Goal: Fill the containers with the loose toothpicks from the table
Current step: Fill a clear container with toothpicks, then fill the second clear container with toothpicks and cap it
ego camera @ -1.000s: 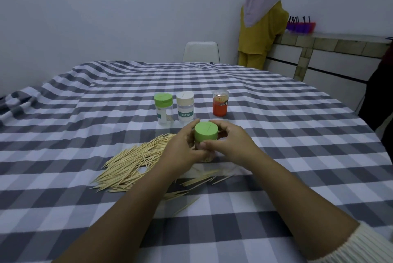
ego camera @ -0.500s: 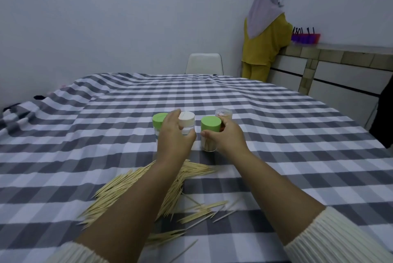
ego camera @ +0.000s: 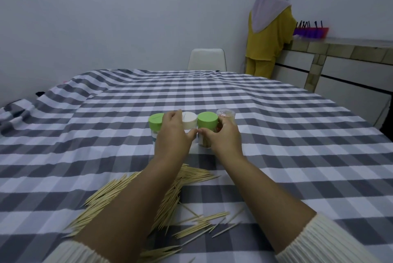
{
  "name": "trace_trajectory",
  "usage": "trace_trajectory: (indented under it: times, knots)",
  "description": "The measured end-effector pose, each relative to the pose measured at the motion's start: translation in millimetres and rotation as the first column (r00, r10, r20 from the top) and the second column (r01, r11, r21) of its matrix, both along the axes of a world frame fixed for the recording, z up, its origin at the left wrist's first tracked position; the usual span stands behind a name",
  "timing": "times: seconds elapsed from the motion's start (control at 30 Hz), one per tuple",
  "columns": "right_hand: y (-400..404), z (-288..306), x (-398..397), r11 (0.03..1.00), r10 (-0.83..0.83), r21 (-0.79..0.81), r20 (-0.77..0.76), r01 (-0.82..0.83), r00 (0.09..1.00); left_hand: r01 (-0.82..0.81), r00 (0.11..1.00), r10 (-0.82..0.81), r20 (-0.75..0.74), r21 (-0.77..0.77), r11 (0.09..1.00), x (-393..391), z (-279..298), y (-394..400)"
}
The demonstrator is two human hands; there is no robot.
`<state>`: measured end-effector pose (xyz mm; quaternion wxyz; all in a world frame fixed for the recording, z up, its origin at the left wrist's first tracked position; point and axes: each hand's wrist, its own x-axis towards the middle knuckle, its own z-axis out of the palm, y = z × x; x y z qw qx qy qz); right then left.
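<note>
Your left hand [ego camera: 173, 135] cups the white-capped jar [ego camera: 189, 120] | your right hand [ego camera: 223, 137] grips the green-lidded clear jar [ego camera: 207, 123] | loose wooden toothpicks [ego camera: 191, 175] lie near you on the checked tablecloth [ego camera: 276, 135]

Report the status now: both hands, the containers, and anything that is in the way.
Left hand on white-lidded container; right hand on green-lidded container. All four containers in a row, lidded. Loose toothpicks remain under the forearms. Nothing obstructing.
</note>
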<state>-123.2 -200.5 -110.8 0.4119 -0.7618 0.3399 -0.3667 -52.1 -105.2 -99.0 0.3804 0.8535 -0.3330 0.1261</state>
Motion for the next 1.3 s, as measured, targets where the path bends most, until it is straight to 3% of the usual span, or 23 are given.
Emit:
trace_trajectory:
  times: [0.23,0.43,0.63,0.7,0.87,1.0,1.07,1.3]
  knots:
    - [2.4,0.2,-2.3,1.000,0.009,-0.018,-0.036,-0.010,0.999,0.026,0.999,-0.027,0.046,0.035,0.999,3.2,-1.5,2.3]
    - [9.1,5.8,-13.7,0.999,0.036,0.016,-0.006,-0.036,0.999,0.066,0.998,-0.065,0.018,-0.068,0.995,-1.1,-2.6,10.7]
    - [15.7,12.1,-35.1,0.987,0.147,0.093,-0.173,-0.132,0.974,0.102,0.995,-0.102,0.009,-0.160,0.982,-17.8,-3.7,34.9]
    - [19.7,12.0,-46.8,0.986,0.149,0.090,-0.130,-0.138,0.980,0.133,0.989,-0.143,-0.037,-0.203,0.970,-25.9,-2.8,44.6]
    - [35.4,18.5,-83.1,0.917,0.356,0.173,0.049,-0.359,0.933,0.245,0.939,-0.285,-0.191,-0.205,0.947,-52.3,-4.2,66.1]
    - [45.8,13.4,-103.0,0.861,0.488,0.208,-0.075,-0.465,0.870,0.311,0.913,-0.352,-0.204,-0.209,0.927,-70.3,-17.5,73.5]
    - [53.2,10.3,-109.0,0.882,0.464,0.161,-0.139,-0.443,0.875,0.324,0.914,-0.360,-0.189,-0.197,0.925,-76.8,-24.7,74.7]
    - [71.1,-2.9,-104.3,0.942,0.331,0.078,-0.060,-0.326,0.942,0.343,0.880,-0.405,-0.250,-0.256,0.904,-82.8,-39.7,77.7]
